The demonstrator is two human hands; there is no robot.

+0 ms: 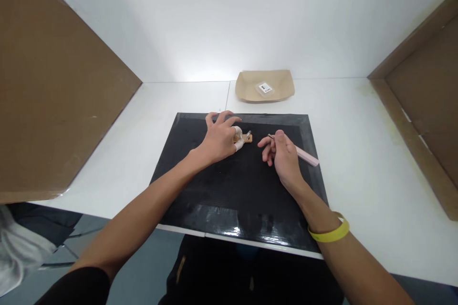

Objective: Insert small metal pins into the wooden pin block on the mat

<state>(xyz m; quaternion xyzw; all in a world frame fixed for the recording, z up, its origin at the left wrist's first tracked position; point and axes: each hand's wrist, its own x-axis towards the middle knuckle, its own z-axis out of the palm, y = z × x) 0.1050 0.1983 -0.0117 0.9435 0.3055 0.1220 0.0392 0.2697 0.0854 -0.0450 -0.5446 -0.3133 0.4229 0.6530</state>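
A white table (358, 152) carries a black work mat (236, 186), with brown cardboard panels (53, 90) standing at both sides. Toward the rear of the table, just beyond the mat, sits a kraft paper tray (246, 86) holding a small clear packet (265, 88) with a label. On the upper half of the mat lies a small tan workpiece (246, 138), flat, with a small metallic fitting on top; detail is too fine to identify. The left hand (220, 138) rests on the mat against the workpiece, pinning it with thumb and forefinger, both wearing white finger cots; the remaining fingers are spread. The right hand (282, 155), with a yellow wristband (331, 233) on its wrist, is closed around a slim pink-handled tool (304, 154), metal tip pointing toward the workpiece but short of it. The workpiece appears light, thin and probably delicate; it is likely to slide on the glossy mat unless held down. Grip it by the flat edges, clear of the fitting. The tool appears stiff and light; hold it near the tip for control.
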